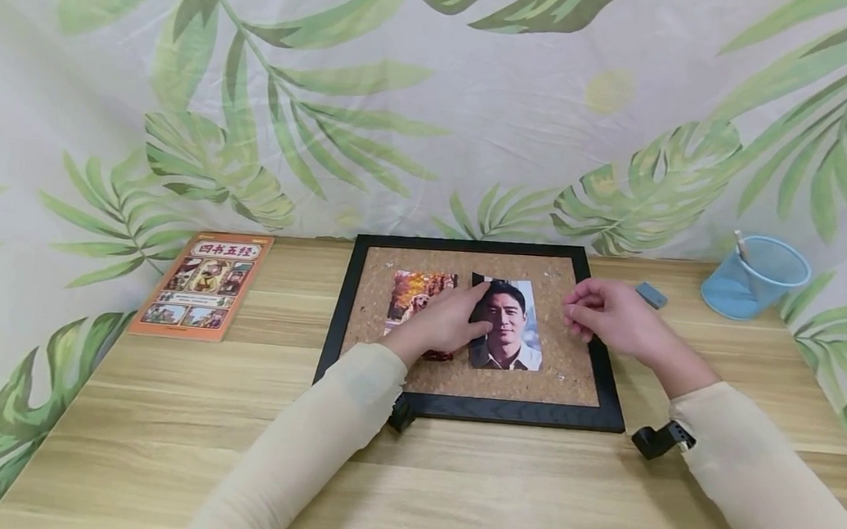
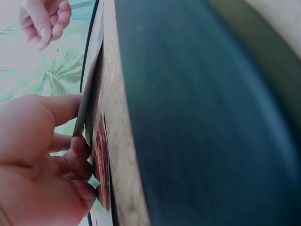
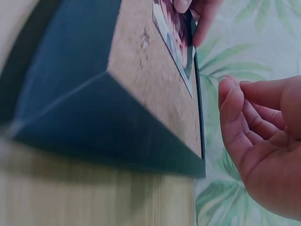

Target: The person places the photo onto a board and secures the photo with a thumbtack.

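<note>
On a black-framed cork board (image 1: 585,386) lies a photo (image 1: 510,336) of a person in a pale shirt. My left hand (image 1: 443,323) holds it by its left side, the thumb on its face. The left wrist view shows this photo (image 2: 84,106) edge-on between thumb and curled fingers, tilted off the cork. Beneath my left wrist, a dog photo (image 1: 422,285) is partly covered. Over the board's right side, my right hand (image 1: 612,314) pinches thumb and index fingertip together, apart from the cork. A tiny speck shows between those fingertips, too small to name.
An orange book (image 1: 201,282) lies at the table's left. Behind the board's right side are a small blue block (image 1: 651,295) and a blue mesh pen cup (image 1: 750,279) with a stick in it. A leaf-patterned curtain (image 1: 477,137) hangs along the back edge.
</note>
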